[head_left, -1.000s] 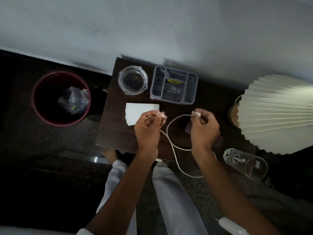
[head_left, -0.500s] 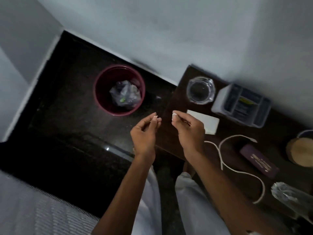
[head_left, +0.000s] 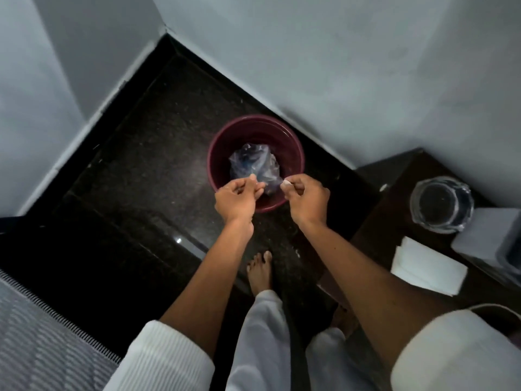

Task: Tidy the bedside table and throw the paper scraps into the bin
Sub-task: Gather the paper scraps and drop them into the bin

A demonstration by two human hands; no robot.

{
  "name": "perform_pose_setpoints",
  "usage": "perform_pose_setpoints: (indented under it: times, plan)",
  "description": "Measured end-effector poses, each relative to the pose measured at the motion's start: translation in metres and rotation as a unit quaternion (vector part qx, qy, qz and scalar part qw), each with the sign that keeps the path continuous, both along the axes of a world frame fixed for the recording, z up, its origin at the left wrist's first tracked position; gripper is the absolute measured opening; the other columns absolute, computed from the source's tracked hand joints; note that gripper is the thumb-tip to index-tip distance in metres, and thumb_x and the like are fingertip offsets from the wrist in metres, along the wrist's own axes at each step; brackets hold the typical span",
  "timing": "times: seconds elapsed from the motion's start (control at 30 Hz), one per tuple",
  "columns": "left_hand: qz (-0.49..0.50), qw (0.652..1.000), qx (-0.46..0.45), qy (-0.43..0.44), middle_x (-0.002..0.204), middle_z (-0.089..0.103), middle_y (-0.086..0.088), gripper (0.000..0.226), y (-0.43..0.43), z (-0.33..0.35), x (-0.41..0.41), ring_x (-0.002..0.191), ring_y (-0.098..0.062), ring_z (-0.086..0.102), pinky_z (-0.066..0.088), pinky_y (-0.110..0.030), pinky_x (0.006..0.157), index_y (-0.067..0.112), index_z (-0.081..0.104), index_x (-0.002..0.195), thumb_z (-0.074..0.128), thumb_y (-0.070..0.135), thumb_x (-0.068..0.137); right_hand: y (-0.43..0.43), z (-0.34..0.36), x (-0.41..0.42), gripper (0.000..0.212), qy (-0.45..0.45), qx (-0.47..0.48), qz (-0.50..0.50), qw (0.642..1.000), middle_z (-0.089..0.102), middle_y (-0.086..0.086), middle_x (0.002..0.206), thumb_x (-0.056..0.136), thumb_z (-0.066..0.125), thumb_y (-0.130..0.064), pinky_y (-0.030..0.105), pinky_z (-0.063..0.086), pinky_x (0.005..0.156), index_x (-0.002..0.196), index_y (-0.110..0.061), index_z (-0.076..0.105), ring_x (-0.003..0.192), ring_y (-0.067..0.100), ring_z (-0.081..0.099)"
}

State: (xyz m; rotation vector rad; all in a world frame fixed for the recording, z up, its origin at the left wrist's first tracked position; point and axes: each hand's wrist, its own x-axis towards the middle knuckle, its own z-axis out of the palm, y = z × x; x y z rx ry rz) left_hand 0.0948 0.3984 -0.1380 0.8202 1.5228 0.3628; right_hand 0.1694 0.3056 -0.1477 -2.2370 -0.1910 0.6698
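Both hands hover over the bin (head_left: 225, 142) — the right hand (head_left: 307, 200) pinching a white paper scrap (head_left: 287, 182) at its fingertips, the left hand (head_left: 236, 200) pinched too, contents unclear — and a light scrap could drift past the near rim onto the floor.

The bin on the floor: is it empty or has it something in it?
Not empty: the bin holds a crumpled clear plastic bag at its bottom.

We see a dark polished floor (head_left: 158, 153) carrying a maroon bin (head_left: 225, 136) near the wall. Right of the bin stands the dark wooden worktop (head_left: 394, 193), bearing a glass ashtray (head_left: 441, 204), white folded paper (head_left: 428, 266) nearer us, and a grey organiser box (head_left: 490, 235).
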Motion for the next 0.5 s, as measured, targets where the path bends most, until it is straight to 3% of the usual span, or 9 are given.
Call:
perform_pose_setpoints:
  times: [0.17,0.37,0.5]
  plan:
    - [-0.026,0.998,-0.052,0.027,0.085,0.071,-0.007,0.016,0.013,-0.044,-0.001,0.075,-0.011,0.071,0.059,-0.018,0.067,-0.005,0.068,0.110,0.062,0.001,0.096,0.020,-0.033,-0.003,0.021,0.045,-0.024,0.008,0.999,0.073,0.011,0.100,0.088,0.070,-0.002,-0.003,0.044,0.065,0.109,-0.007,0.072,0.085,0.012,0.068]
    - [-0.018,0.994,-0.108,0.011,0.112,0.070,-0.018,0.021,0.018,-0.066,-0.001,0.091,-0.020,0.072,0.060,-0.026,0.081,0.002,0.063,0.119,0.049,0.002,0.103,0.031,-0.055,-0.006,0.036,0.086,-0.061,0.014,0.994,0.067,0.013,0.116,0.088,0.063,0.009,-0.008,0.038,0.059,0.122,-0.004,0.066,0.083,0.008,0.060]
    - [-0.026,0.993,-0.116,-0.005,0.109,0.068,-0.016,0.023,0.018,-0.059,-0.002,0.088,-0.018,0.071,0.060,-0.026,0.083,0.005,0.060,0.120,0.045,0.000,0.104,0.028,-0.052,-0.008,0.036,0.085,-0.057,0.009,0.995,0.065,0.016,0.117,0.088,0.059,0.014,-0.006,0.038,0.057,0.120,-0.001,0.066,0.073,0.004,0.056]
